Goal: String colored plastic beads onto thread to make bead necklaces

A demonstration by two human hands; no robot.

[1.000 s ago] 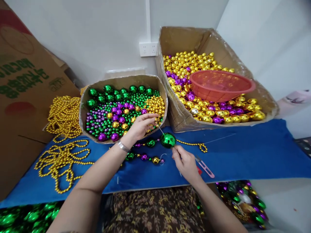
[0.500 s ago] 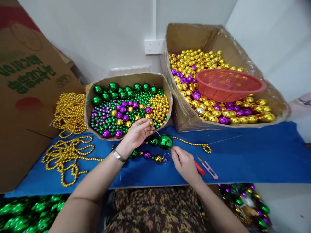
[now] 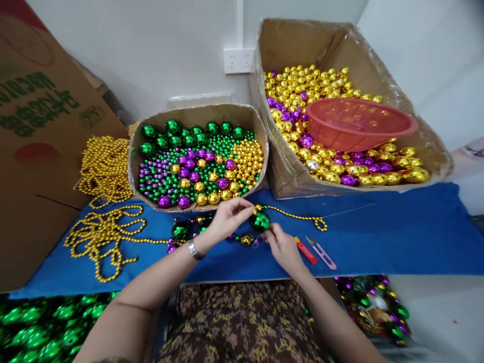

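A large shiny green bead (image 3: 260, 220) sits between my two hands, with a small gold bead (image 3: 257, 207) against its upper left. My left hand (image 3: 231, 218) is closed in a pinch at the gold bead, its fingertips beside the green one. From below right, my right hand (image 3: 280, 246) pinches at the lower edge of the green bead; any string in those fingers is too fine to see. Under my left hand, partly hidden by it, lies a strand of green, purple and gold beads (image 3: 246, 239). A thin gold bead chain (image 3: 295, 214) runs right behind the green bead.
Pink thread snips (image 3: 321, 253) and a red-handled tool (image 3: 306, 251) lie right of my right hand. Behind stand a box of mixed beads (image 3: 133, 176) and a larger box (image 3: 282, 174) holding a red basket (image 3: 363, 136). Gold chains (image 3: 106, 237) cover the blue cloth's left.
My left hand has come right and down, closing the stretch of thread between it and the green bead. A gold bead now shows against the green one. The view has shifted slightly.
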